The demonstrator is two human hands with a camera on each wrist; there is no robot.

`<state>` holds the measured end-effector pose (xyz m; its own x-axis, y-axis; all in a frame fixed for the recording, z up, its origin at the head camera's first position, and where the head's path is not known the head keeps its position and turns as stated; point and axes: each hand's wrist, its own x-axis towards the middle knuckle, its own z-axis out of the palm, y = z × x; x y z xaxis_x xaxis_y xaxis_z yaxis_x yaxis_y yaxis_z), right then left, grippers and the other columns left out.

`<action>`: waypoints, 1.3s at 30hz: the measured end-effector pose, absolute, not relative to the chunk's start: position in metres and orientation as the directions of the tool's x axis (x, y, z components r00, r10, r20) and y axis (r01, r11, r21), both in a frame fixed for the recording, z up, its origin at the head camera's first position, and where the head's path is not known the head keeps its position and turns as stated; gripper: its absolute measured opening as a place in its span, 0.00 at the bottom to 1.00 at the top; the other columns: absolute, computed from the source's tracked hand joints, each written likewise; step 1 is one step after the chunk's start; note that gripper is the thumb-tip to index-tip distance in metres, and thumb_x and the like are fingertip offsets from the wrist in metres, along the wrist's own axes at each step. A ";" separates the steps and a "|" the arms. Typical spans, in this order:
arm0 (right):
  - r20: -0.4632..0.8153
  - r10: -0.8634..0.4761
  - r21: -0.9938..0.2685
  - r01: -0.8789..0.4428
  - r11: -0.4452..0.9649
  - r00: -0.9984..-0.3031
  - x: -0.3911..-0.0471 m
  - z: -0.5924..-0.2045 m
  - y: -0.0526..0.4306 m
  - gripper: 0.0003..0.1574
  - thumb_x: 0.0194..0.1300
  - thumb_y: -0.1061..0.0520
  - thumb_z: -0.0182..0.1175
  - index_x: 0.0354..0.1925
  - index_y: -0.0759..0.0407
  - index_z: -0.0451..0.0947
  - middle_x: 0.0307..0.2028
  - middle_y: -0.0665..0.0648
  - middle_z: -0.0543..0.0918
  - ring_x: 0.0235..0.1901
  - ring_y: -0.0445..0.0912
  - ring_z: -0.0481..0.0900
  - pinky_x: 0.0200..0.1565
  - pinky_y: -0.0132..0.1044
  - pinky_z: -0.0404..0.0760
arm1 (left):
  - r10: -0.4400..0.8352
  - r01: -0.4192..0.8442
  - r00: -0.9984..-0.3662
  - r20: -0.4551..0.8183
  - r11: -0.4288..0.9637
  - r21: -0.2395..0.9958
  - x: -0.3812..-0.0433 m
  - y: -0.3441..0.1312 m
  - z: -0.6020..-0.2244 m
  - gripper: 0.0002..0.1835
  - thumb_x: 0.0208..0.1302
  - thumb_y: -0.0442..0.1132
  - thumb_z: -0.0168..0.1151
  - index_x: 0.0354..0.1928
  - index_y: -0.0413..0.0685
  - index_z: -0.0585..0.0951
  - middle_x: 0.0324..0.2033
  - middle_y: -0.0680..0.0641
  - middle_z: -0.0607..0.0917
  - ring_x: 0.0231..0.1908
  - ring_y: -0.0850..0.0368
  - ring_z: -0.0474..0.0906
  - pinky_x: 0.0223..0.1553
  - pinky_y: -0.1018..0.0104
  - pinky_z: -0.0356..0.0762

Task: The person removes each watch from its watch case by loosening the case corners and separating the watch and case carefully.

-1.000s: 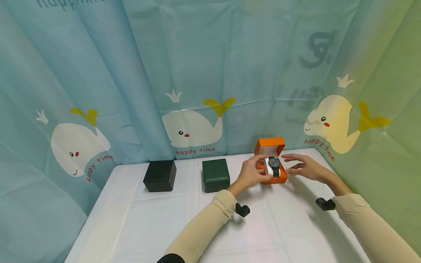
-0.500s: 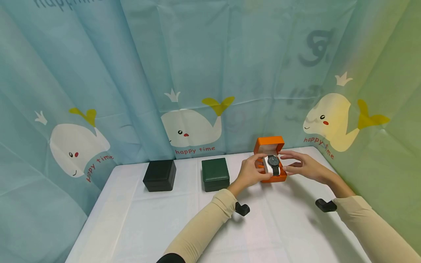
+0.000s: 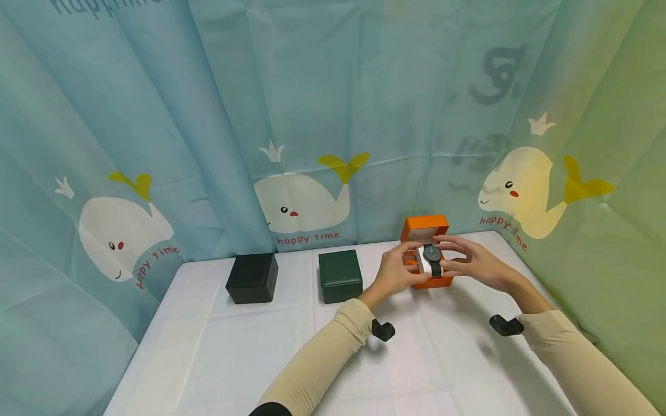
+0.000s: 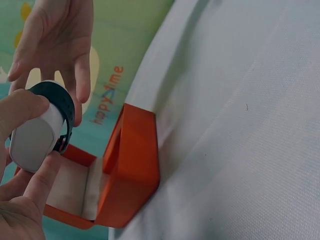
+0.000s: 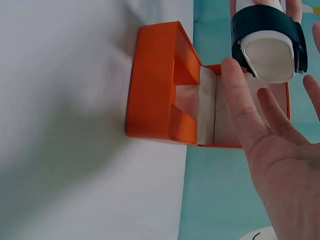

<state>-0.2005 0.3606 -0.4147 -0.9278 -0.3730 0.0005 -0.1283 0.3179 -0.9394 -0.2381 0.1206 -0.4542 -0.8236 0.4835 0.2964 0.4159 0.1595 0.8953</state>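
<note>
A black wristwatch [image 3: 432, 253] wraps a white cushion [image 4: 32, 142]. My left hand [image 3: 391, 273] pinches the cushion at its left end, thumb and fingers on either side, as the left wrist view shows. The watch is held above the opened orange box [image 3: 425, 223], whose base shows a vacant recess in the right wrist view. From the right comes my right hand [image 3: 480, 266], fingers extended and spread. One of its fingertips [image 5: 231, 67] lies right at the dark strap [image 5: 267, 22]. The orange lid stands up, showing a pale lining.
To the left on the white-covered table [image 3: 291, 358] stand a closed green box [image 3: 340, 276] and a closed black box [image 3: 253, 278]. A blue-green curtain [image 3: 416, 115] printed with whales hangs directly behind the boxes and along the right side.
My right hand has moved left, from beside the orange box up to the watch. The left hand keeps its hold on the cushion in nearly the same place.
</note>
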 end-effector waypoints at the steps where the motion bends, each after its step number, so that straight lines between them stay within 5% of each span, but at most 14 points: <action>1: 0.000 -0.368 -0.942 -0.124 0.312 -0.930 -0.201 -0.416 0.360 0.45 0.72 0.57 0.66 0.78 0.60 0.57 0.73 0.71 0.63 0.58 0.47 0.80 0.51 0.47 0.85 | 0.484 0.417 -0.823 0.298 0.158 0.895 -0.238 0.121 -0.454 0.34 0.53 0.31 0.80 0.63 0.46 0.78 0.54 0.44 0.82 0.42 0.56 0.87 0.43 0.68 0.85; 7: -0.020 -0.339 -0.958 -0.079 0.275 -0.941 -0.202 -0.423 0.355 0.43 0.72 0.56 0.66 0.78 0.55 0.60 0.74 0.70 0.60 0.63 0.55 0.76 0.51 0.47 0.85 | 0.486 0.415 -0.823 0.295 0.159 0.896 -0.237 0.121 -0.455 0.34 0.53 0.32 0.80 0.63 0.46 0.78 0.54 0.43 0.82 0.43 0.54 0.87 0.41 0.71 0.84; 12: -0.036 -0.345 -0.964 -0.059 0.261 -0.938 -0.202 -0.428 0.351 0.41 0.73 0.56 0.65 0.77 0.56 0.60 0.76 0.72 0.56 0.71 0.69 0.60 0.53 0.48 0.84 | 0.491 0.410 -0.820 0.295 0.143 0.901 -0.236 0.120 -0.456 0.34 0.54 0.32 0.80 0.64 0.45 0.78 0.54 0.41 0.81 0.43 0.52 0.87 0.40 0.74 0.83; 17: -0.046 -0.347 -0.975 -0.033 0.219 -0.937 -0.203 -0.431 0.348 0.40 0.73 0.57 0.64 0.77 0.57 0.60 0.77 0.72 0.50 0.75 0.70 0.50 0.53 0.46 0.84 | 0.494 0.425 -0.810 0.316 0.124 0.896 -0.236 0.121 -0.457 0.34 0.53 0.32 0.80 0.63 0.46 0.79 0.54 0.42 0.82 0.44 0.53 0.87 0.41 0.75 0.83; 27: -0.058 -0.347 -0.987 0.002 0.160 -0.936 -0.205 -0.435 0.346 0.38 0.75 0.60 0.61 0.77 0.59 0.59 0.73 0.70 0.58 0.60 0.48 0.76 0.53 0.41 0.83 | 0.493 0.424 -0.814 0.307 0.143 0.894 -0.235 0.119 -0.456 0.33 0.53 0.32 0.80 0.63 0.46 0.79 0.52 0.43 0.82 0.42 0.55 0.87 0.41 0.72 0.84; 39: -0.073 -0.334 -0.989 0.025 0.146 -0.940 -0.204 -0.439 0.344 0.37 0.74 0.61 0.62 0.75 0.59 0.62 0.69 0.65 0.64 0.57 0.47 0.77 0.53 0.40 0.83 | 0.497 0.418 -0.814 0.300 0.144 0.897 -0.235 0.118 -0.459 0.33 0.53 0.32 0.80 0.63 0.46 0.79 0.52 0.44 0.82 0.41 0.52 0.88 0.42 0.68 0.85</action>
<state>-0.2044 0.3442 -0.4389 -0.9397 -0.3342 -0.0730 0.0251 0.1455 -0.9890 -0.2348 0.1178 -0.4592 -0.8143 0.4971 0.2996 0.4178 0.1439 0.8971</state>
